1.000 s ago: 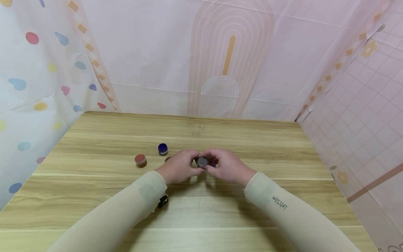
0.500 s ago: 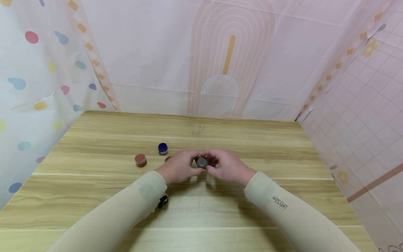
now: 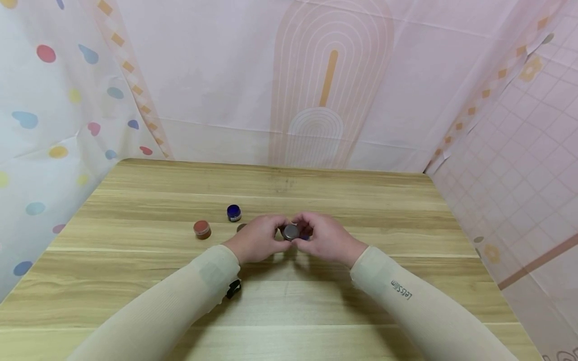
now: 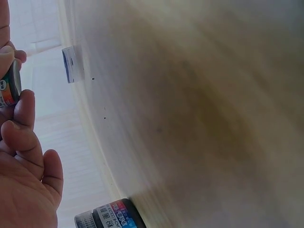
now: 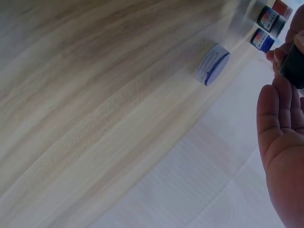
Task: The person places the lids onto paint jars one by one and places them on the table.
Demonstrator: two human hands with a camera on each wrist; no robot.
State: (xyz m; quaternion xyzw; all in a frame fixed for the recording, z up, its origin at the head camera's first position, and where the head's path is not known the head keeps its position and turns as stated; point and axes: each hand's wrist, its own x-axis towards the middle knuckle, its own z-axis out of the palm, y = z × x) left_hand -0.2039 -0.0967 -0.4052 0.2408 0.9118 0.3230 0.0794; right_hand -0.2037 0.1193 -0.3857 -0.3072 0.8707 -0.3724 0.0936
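Above the wooden table (image 3: 384, 200), my left hand (image 3: 256, 239) and right hand (image 3: 328, 239) are gripping a dark jar (image 3: 291, 231) between their fingers, while a red jar (image 3: 201, 230) and a blue jar (image 3: 234, 213) are standing off to the left.

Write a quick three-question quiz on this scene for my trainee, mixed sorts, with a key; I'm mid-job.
1. True or false: in the head view, the red jar stands left of the blue jar.
2. How many hands touch the held jar?
3. Fill in: in the head view, printing shows on the person's ____ sleeve.

Key: 1. True. 2. Two: left hand and right hand. 3. Right.
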